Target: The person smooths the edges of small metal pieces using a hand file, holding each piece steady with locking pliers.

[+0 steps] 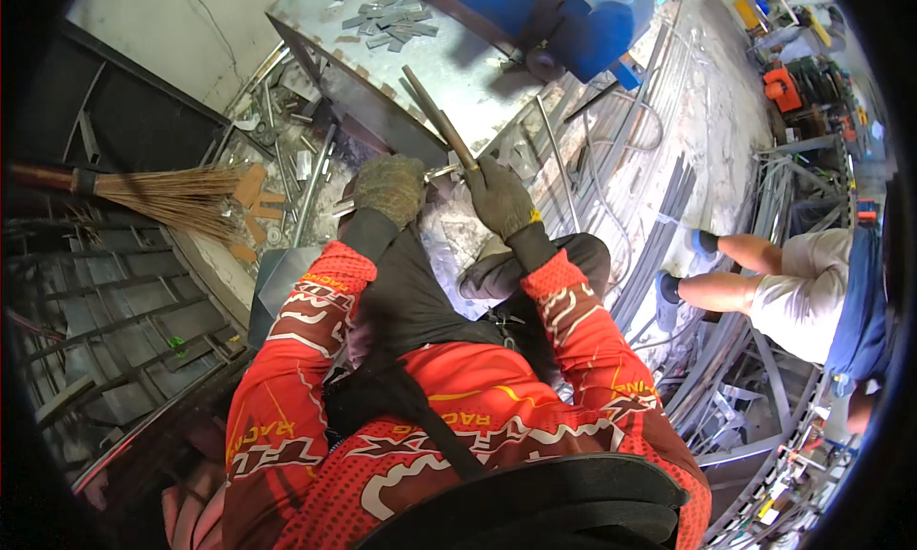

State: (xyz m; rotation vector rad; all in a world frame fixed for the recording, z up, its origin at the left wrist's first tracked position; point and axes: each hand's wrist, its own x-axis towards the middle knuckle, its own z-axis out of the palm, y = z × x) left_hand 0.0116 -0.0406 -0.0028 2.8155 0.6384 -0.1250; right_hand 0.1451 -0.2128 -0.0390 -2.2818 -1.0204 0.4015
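Note:
My left hand (pixel 390 189), in a grey-brown work glove, is closed in front of me at the metal table's near side. A shiny narrow metal piece (pixel 440 172) shows between my hands, beside the left fingers; its full shape is hidden. My right hand (pixel 503 198), gloved too, is wrapped round the near end of a long brownish bar (pixel 456 141). A second, darker bar (pixel 420 95) lies close along it, and both point up and left across the table edge. Whether the two bars are joined I cannot tell.
Flat metal strips (pixel 392 22) are piled on the metal table (pixel 353 72). Blue machinery (pixel 597 24) stands beyond. A straw broom (pixel 172 192) lies left, near offcuts. Long steel bars (pixel 669 215) run along the right floor, close to another person's legs (pixel 726 292).

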